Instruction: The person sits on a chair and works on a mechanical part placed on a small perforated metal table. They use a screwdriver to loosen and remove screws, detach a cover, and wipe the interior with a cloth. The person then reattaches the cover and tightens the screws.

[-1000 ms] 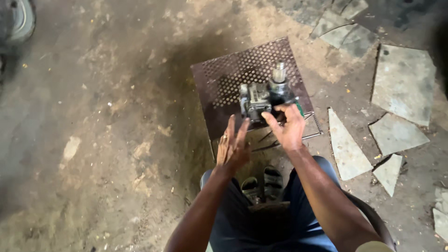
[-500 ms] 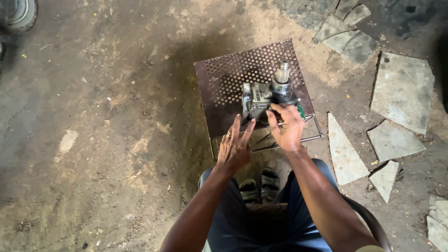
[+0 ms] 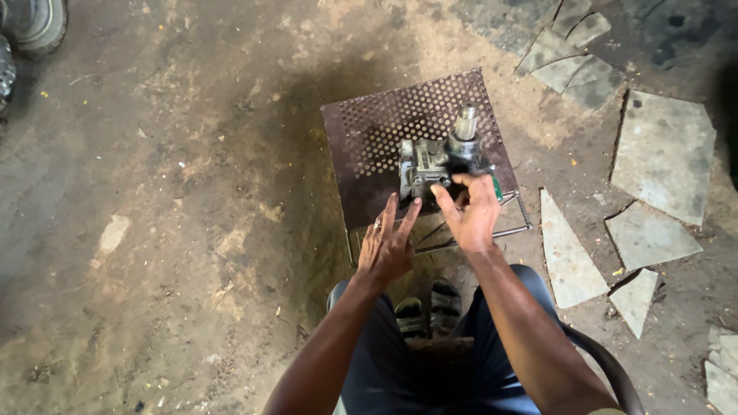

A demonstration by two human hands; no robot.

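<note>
A grey metal machine part (image 3: 432,162) with a splined shaft (image 3: 464,123) stands on a rusty perforated metal stand (image 3: 384,131) in front of me. My right hand (image 3: 470,214) reaches to the part's near side, fingers touching its lower edge beside a small green piece (image 3: 496,187). It is unclear whether it grips anything. My left hand (image 3: 388,243) hovers just below and left of the part, fingers spread, with a ring on one finger, holding nothing.
I sit over a dirt floor, my sandalled feet (image 3: 429,307) under the stand. Broken stone slabs (image 3: 661,154) lie to the right. A tyre (image 3: 34,23) sits at the top left corner. A dark curved chair arm (image 3: 607,369) is at lower right.
Both hands have stayed close to the part; the left hand's fingers have edged slightly nearer to it. The view has shifted a little.
</note>
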